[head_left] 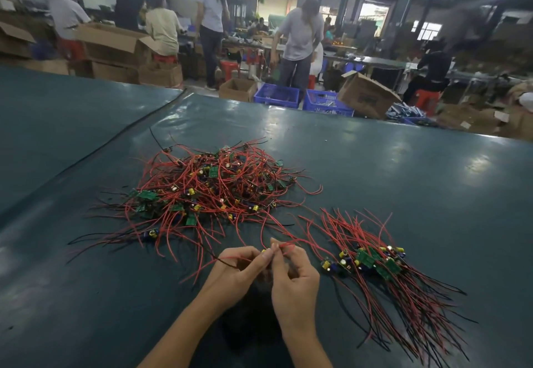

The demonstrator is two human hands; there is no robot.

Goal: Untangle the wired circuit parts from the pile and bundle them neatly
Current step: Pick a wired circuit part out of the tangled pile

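A tangled pile (207, 188) of small green circuit boards with red and black wires lies in the middle of the dark green table (403, 171). To the right lies a straightened bundle (372, 261), boards together and wires fanned toward me. My left hand (239, 272) and my right hand (291, 278) meet near the table's front edge. Both pinch the red wires of one circuit part (264, 250), whose wires trail back toward the pile. The part's board is mostly hidden between my fingers.
A black seam (121, 134) runs across the table at the left. Beyond the far edge stand blue crates (277, 95), cardboard boxes (366, 96) and several people at other benches.
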